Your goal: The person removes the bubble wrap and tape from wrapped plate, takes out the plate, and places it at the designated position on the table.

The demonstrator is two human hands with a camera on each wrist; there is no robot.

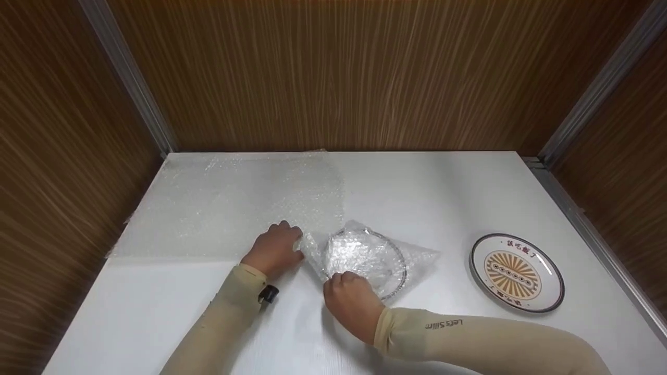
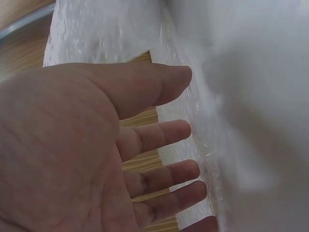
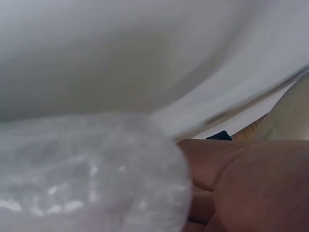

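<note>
A round plate with a dark rim, covered in clear bubble wrap (image 1: 359, 255), is in the middle of the table in the head view. My right hand (image 1: 354, 304) grips its near left edge. In the right wrist view the wrap (image 3: 96, 174) bulges up close, and the fingers of that hand (image 3: 260, 186) go behind it. My left hand (image 1: 276, 250) is at the left side of the bundle, beside a raised flap of wrap. The left wrist view has its fingers (image 2: 164, 135) straight and spread, thumb apart, tips along the edge of the wrap (image 2: 169, 121).
A flat sheet of bubble wrap (image 1: 224, 208) covers the back left of the white table (image 1: 417, 192). At the right lies an unwrapped plate (image 1: 516, 273) with a dark rim and an orange sunburst pattern. Wood-grain panels (image 1: 333, 78) close in the back and both sides.
</note>
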